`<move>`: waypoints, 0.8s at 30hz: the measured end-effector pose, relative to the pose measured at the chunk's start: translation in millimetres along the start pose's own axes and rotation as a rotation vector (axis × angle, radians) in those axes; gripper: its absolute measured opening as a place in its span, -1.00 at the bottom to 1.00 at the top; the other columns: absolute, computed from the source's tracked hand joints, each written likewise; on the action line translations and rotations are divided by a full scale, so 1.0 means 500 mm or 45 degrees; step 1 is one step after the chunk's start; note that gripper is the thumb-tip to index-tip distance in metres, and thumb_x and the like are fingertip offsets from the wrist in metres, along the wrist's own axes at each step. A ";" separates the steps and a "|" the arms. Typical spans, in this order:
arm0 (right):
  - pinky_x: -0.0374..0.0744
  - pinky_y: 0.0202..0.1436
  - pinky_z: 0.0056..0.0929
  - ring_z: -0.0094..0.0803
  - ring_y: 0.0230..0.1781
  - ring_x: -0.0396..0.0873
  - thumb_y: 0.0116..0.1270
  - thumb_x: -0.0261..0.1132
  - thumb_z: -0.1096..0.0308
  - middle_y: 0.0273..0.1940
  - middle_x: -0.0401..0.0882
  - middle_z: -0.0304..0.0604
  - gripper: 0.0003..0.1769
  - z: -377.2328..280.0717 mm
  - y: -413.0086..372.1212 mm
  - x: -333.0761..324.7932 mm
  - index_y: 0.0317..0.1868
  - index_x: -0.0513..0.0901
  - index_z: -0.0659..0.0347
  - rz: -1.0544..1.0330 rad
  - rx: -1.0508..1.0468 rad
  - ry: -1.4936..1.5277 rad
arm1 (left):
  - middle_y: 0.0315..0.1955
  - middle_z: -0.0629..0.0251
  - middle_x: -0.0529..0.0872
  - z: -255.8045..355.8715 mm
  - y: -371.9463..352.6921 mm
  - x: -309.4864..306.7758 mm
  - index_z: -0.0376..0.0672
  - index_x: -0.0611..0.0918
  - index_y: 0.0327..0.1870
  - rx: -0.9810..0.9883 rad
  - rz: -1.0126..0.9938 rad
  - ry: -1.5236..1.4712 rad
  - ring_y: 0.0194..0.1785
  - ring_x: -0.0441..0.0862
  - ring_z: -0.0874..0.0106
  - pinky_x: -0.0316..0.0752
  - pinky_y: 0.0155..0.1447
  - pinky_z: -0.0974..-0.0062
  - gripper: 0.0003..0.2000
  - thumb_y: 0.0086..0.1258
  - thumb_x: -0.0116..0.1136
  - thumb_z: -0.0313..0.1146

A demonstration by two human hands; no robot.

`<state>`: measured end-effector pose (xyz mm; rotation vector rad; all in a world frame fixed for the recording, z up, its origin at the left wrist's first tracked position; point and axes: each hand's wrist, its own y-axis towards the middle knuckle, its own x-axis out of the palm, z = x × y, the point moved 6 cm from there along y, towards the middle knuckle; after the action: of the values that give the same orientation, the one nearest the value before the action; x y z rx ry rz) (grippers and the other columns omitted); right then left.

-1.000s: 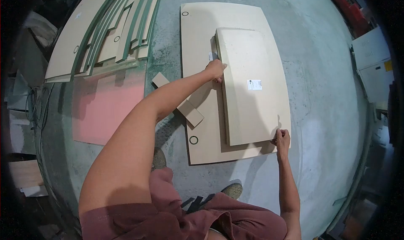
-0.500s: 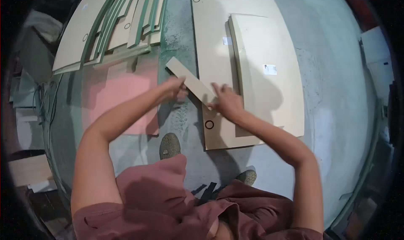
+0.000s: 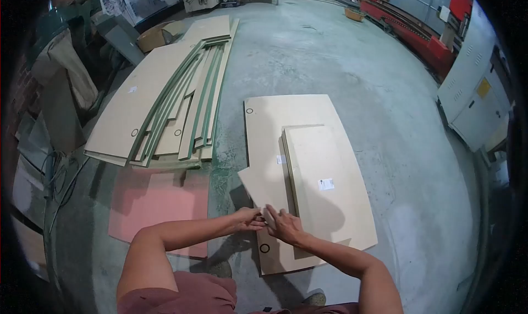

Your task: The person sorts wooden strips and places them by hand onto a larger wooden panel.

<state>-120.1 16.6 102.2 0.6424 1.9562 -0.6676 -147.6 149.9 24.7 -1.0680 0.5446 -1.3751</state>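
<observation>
A narrow pale board strip slants over the left edge of a large cream panel. My left hand is closed at the strip's near end, fingers curled. My right hand meets it from the other side, its fingers gripping the same end. Something small and whitish shows between the fingertips, too small to make out. Beside my right hand, a stack of smaller cream boards with a white label lies on the panel.
To the left lies a pile of panels and strips with green edges. Nearer is a pink sheet on the concrete floor. A grey cabinet and a red machine stand at the right. Cables run along the left.
My view has tilted up, showing more of the workshop. Both hands have come closer together at the strip's near end; the left has moved from the strip's side toward the right hand.
</observation>
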 end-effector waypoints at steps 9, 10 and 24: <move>0.55 -0.35 -0.03 0.08 -0.29 0.56 0.10 0.31 0.06 -0.21 0.43 0.21 -0.09 0.101 -0.271 -0.047 0.39 0.03 0.01 -0.033 0.363 -0.068 | -0.18 0.21 0.59 -0.063 -0.012 0.292 -0.29 0.49 -0.03 -0.056 -0.503 0.465 -0.17 0.65 0.35 0.58 -0.17 0.45 -0.63 0.47 -0.15 -0.12; 0.54 -0.38 -0.01 0.11 -0.32 0.55 0.09 0.32 0.08 -0.22 0.42 0.23 -0.09 0.112 -0.293 -0.043 0.39 0.03 0.00 -0.019 0.403 -0.082 | -0.26 0.14 0.65 -0.082 0.008 0.307 -0.31 0.56 -0.13 -0.049 -0.469 0.445 -0.30 0.67 0.29 0.61 -0.24 0.40 -0.63 0.45 -0.10 -0.12; 0.56 -0.38 -0.10 0.04 -0.34 0.56 0.09 0.34 0.18 -0.24 0.38 0.16 0.00 0.166 -0.335 0.034 0.43 -0.11 -0.06 -0.091 0.447 -0.102 | -0.51 0.09 0.66 -0.114 0.054 0.354 -0.40 0.58 -0.29 0.015 -0.537 0.953 -0.53 0.63 0.26 0.57 -0.47 0.34 -0.56 0.46 -0.20 -0.13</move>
<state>-189.8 -157.0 84.4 0.7471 1.8088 -1.0797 -150.4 -38.1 22.2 -0.6455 0.8768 -2.1651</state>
